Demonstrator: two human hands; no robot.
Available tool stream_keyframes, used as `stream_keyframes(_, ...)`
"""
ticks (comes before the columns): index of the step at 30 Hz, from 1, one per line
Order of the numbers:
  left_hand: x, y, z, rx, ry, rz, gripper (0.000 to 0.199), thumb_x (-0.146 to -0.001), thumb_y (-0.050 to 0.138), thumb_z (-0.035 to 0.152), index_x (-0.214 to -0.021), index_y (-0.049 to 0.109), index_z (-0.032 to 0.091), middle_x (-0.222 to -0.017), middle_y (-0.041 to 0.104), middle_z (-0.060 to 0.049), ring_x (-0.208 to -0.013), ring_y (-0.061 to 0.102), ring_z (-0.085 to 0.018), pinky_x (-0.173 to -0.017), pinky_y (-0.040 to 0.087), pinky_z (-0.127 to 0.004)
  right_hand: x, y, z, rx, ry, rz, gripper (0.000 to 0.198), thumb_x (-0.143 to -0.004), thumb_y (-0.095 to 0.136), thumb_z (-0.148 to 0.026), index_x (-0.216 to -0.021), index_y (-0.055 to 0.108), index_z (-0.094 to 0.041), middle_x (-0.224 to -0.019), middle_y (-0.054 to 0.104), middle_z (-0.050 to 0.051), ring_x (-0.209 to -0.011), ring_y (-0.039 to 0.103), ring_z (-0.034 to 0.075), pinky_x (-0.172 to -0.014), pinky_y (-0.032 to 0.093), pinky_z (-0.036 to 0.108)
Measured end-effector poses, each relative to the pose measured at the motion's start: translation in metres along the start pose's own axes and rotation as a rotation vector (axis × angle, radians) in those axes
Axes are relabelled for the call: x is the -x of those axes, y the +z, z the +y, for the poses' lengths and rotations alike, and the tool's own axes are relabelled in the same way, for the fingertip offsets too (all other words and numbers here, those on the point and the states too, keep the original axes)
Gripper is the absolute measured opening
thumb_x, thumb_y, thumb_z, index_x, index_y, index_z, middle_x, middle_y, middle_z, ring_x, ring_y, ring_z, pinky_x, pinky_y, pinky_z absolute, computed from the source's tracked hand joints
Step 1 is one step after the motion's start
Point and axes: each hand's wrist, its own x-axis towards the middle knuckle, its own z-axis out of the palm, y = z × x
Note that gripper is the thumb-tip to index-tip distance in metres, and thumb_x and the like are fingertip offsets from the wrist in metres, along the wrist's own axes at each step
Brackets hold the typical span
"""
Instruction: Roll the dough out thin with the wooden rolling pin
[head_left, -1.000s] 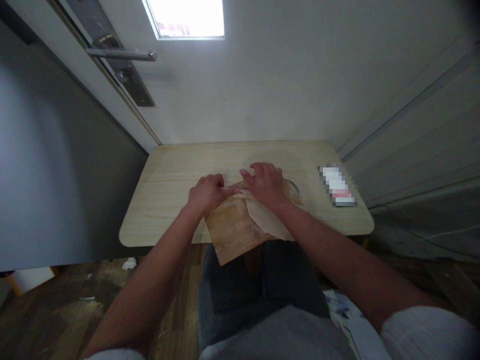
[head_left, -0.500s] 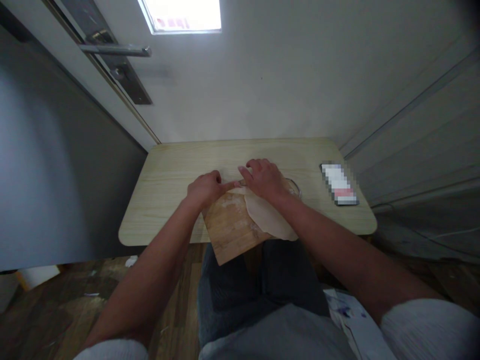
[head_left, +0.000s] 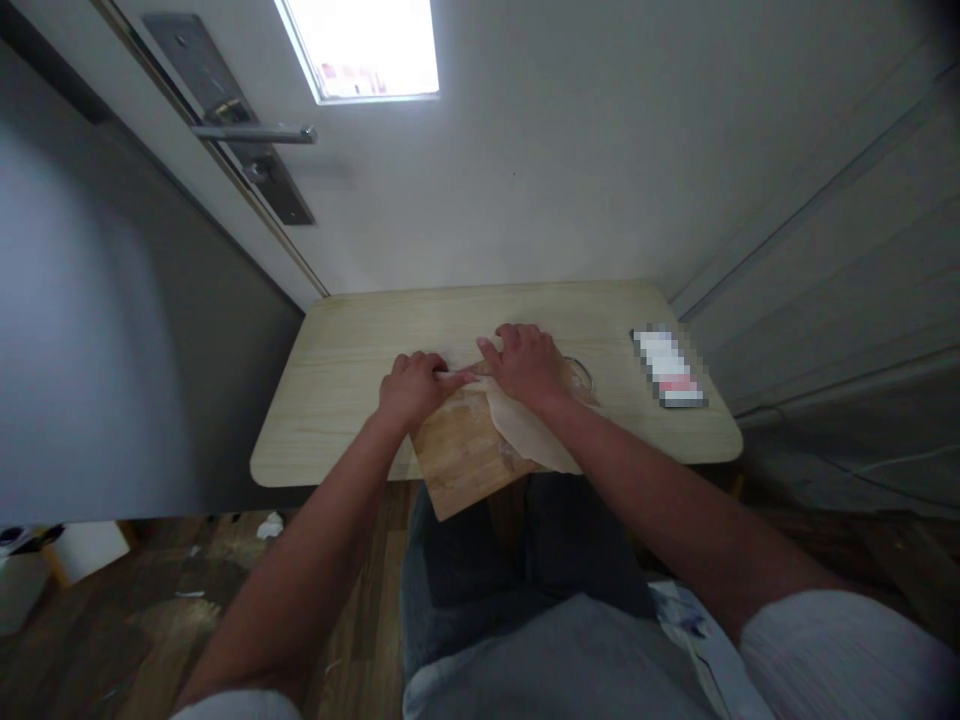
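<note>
A thin, pale sheet of dough (head_left: 529, 430) lies across the right part of a floured wooden cutting board (head_left: 459, 462), hanging past the board's right side. My left hand (head_left: 415, 388) is at the board's far left edge, fingers curled and thumb stretched along the far edge of the dough, which it seems to pinch. On the far right of the board rests my right hand (head_left: 529, 368), palm down, thumb apart from the bent fingers. What lies beneath its palm is hidden. A thin metal ring (head_left: 586, 372) shows just beyond my right wrist.
The board sits on a light wooden table (head_left: 322, 400), its near corner overhanging the front edge above my legs. A phone (head_left: 669, 368) with a blurred screen lies at the table's right. Behind stands a white door with a lever handle (head_left: 259, 134).
The view has tilted and shifted slightly. My left fingers have come closer together at the dough's far edge. My right hand keeps nearly the same place on the board.
</note>
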Motion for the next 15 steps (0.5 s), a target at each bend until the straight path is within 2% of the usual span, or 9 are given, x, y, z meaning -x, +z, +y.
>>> stream_keyframes(4,0.022,0.006,-0.004,-0.019,0.059,0.064,0.060,-0.085,0.050,0.074,-0.114,0.070,0.025,-0.119,0.068,-0.010,-0.116,0.051,-0.032,-0.093,0.047,-0.041,0.019,-0.001,-0.008,-0.023,0.028,0.029,0.051,-0.101,0.037,-0.053,-0.124,0.061,-0.014,-0.122,0.065,0.017,-0.117,0.051,0.033,-0.104,0.027,0.050)
stream_keyframes(8,0.043,0.010,-0.009,-0.020,0.142,0.150,0.060,-0.086,0.059,0.064,-0.133,0.060,0.027,-0.129,0.064,-0.008,-0.120,0.049,-0.031,-0.099,0.044,-0.042,0.043,-0.002,-0.018,-0.044,0.051,0.048,0.055,-0.100,0.040,-0.053,-0.139,0.053,-0.017,-0.143,0.055,0.015,-0.133,0.041,0.037,-0.112,0.016,0.059)
stream_keyframes(12,0.056,0.010,-0.012,-0.016,0.198,0.176,0.046,-0.087,0.064,0.051,-0.128,0.064,0.030,-0.129,0.063,-0.007,-0.120,0.051,-0.029,-0.102,0.041,-0.044,0.069,-0.005,-0.031,-0.069,0.058,0.039,0.058,-0.100,0.039,-0.054,-0.145,0.048,-0.018,-0.149,0.050,0.015,-0.139,0.037,0.037,-0.115,0.011,0.061)
stream_keyframes(15,0.060,0.006,-0.010,-0.022,0.200,0.194,0.039,-0.086,0.067,0.045,-0.121,0.068,0.029,-0.125,0.064,-0.008,-0.117,0.053,-0.029,-0.100,0.043,-0.044,0.084,-0.010,-0.033,-0.109,0.026,0.053,0.055,-0.100,0.039,-0.052,-0.141,0.051,-0.018,-0.147,0.052,0.014,-0.140,0.036,0.036,-0.116,0.009,0.061)
